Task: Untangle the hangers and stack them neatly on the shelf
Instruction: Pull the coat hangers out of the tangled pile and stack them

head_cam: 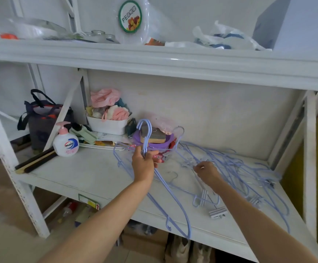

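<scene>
Light-blue wire hangers lie on the white shelf [89, 173]. My left hand [144, 165] is shut around the necks of a few gathered hangers [173, 198], whose hooks rise above my fist and whose arms reach down past the shelf's front edge. To the right sprawls a tangled pile of hangers [236, 166], some with clips. My right hand [206, 172] pinches a strand at the pile's left edge. A single clip hanger [207, 201] lies flat between my forearms.
At the back left stand a hand-soap bottle [65, 142], a white basket of cloths [108, 123], a purple dish with a block [152, 138] and a dark bag [44, 118]. Dark sticks [36, 161] lie at the left edge. The upper shelf [154, 57] overhangs.
</scene>
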